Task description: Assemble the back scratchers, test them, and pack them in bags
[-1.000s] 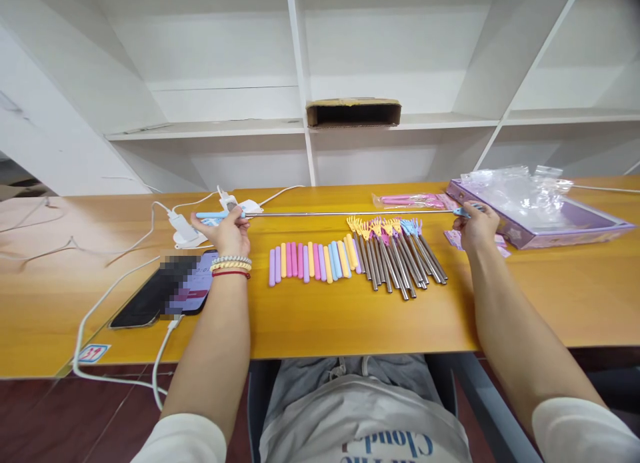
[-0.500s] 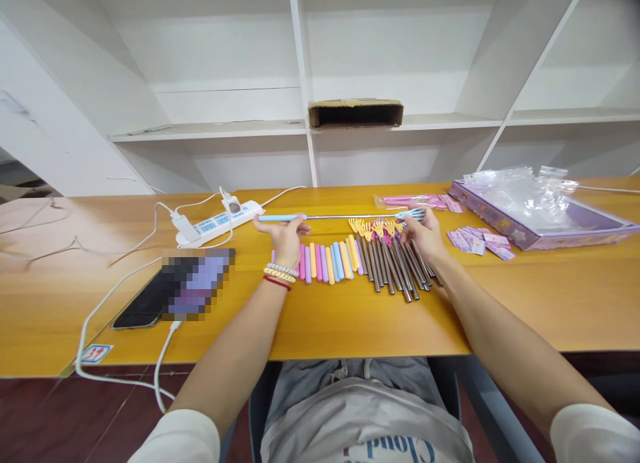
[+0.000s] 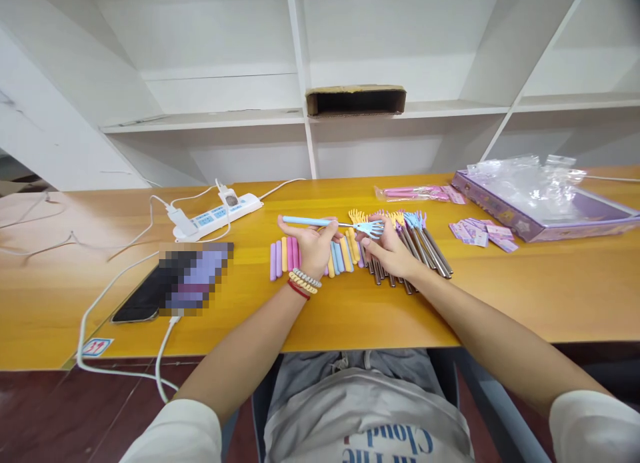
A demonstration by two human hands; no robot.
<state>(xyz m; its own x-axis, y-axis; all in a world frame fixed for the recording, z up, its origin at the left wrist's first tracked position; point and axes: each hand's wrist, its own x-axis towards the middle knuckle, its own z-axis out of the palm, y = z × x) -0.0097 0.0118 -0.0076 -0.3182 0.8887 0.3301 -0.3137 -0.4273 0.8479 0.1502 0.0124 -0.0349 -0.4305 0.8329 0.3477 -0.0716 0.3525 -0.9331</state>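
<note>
A telescopic back scratcher (image 3: 306, 220) with a light blue handle and a blue claw-shaped head lies across both hands above the table. My left hand (image 3: 315, 251) is closed around the handle, its thumb near the handle's inner end. My right hand (image 3: 393, 251) grips the scratcher close to its claw head. Only a short piece of metal rod shows between handle and head. Below my left hand runs a row of pastel handle sleeves (image 3: 285, 255), partly covered by it. Beneath and beside my right hand lie several metal rods with coloured claw heads (image 3: 427, 243).
A purple tray (image 3: 540, 231) with clear plastic bags stands at the right, near some small purple cards (image 3: 483, 232). Behind lies a bagged pink scratcher (image 3: 417, 193). To the left are a power strip (image 3: 217, 218), cables and a dark phone (image 3: 143, 293). A cardboard box (image 3: 356, 102) sits on the shelf.
My hands have come closer together, and the back scratcher's long extended rod has shortened to a small visible piece. More of the rods at the right and of the sleeves at the left now shows.
</note>
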